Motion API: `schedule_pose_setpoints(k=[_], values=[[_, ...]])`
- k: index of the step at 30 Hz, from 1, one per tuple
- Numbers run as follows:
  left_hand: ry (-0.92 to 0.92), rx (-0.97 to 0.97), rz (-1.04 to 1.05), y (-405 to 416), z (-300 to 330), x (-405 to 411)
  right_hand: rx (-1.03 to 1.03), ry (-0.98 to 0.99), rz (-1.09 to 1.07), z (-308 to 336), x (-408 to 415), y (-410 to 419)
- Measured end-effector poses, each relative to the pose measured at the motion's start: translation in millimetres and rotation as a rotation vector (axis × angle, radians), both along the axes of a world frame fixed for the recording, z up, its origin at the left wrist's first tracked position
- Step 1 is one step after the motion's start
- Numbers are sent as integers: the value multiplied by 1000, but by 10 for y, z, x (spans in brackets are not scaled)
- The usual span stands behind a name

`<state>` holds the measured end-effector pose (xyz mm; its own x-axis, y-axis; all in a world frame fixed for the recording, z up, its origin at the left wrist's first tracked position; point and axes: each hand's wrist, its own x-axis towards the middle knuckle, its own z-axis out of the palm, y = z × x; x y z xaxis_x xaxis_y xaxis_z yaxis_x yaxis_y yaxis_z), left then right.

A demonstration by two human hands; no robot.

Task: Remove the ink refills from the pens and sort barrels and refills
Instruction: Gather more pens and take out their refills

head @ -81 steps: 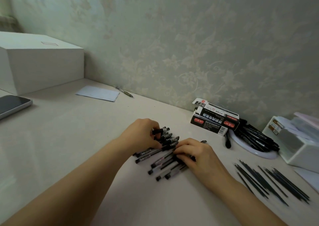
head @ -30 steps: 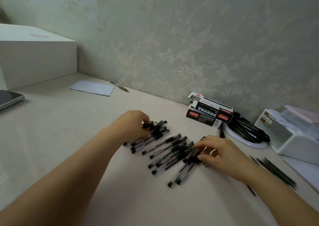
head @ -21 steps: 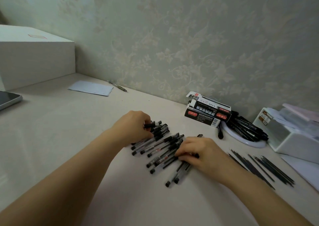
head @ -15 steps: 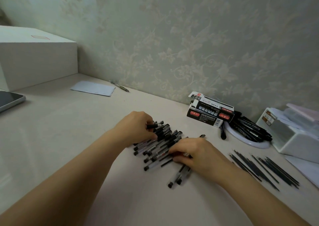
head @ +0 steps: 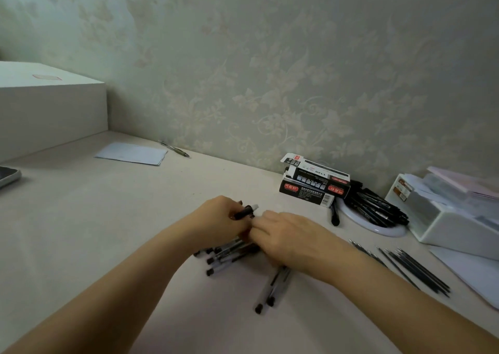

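Head view: left hand [head: 218,218] grip grasps a pen [head: 244,212], right hand [head: 286,236] grip unclear; pen box [head: 314,183] reads "1120".

2 bare forearms, no sleeves, each grip [head: 218,218] [head: 286,234] ungloved

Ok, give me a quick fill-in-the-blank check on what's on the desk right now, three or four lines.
1. The left hand grips a single ____ above the pile of pens.
2. The loose refills lie on the desk to the ____ of the right hand.
3. The two pen boxes stand stacked against the ____.
4. The black pens behind the refills lie on a white round ____.

Missing words: pen; right; wall; plate
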<state>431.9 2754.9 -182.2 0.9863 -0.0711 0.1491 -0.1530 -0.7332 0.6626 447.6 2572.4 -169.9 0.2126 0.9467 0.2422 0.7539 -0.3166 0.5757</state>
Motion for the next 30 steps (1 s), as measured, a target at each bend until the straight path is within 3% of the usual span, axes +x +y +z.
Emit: schedule_pose_setpoints(k=[3,6,9,11,13,15,17,19,21,24,27,30], values=[[91,-77,-53,-60,46,-57,146,-58,-66,102,46,-175],[191,-168,-192,-224,65,-164,157,-65,-139,114,-11,-362],[136,-305,-171,-396,8,-226,309,9,-226,41,-99,-521],[70,-393,-125,-497,-38,-251,676,218,-313,3,-194,-622],[25,-477,-96,-578,-76,-272,1118,544,-387,-41,-247,-660],[-20,-492,-100,-641,-111,-289,1414,874,-466,-108,-239,-682],[-60,-430,-131,-695,-152,-296,1525,1287,-438,-172,-219,-693],[-112,-321,-146,-734,-195,-294,1530,1549,-369,-240,-192,-710],[-194,-135,-134,-756,-233,-278,1536,1602,-318,-298,-171,-726],[-263,115,-125,-751,-267,-274,1750,1589,-246,-345,-117,-762],[-316,131,-172,-752,-266,-260,1898,1524,-211,-350,-85,-833],[-344,109,-206,-767,-254,-235,1904,1538,-156,-370,-104,-835]])
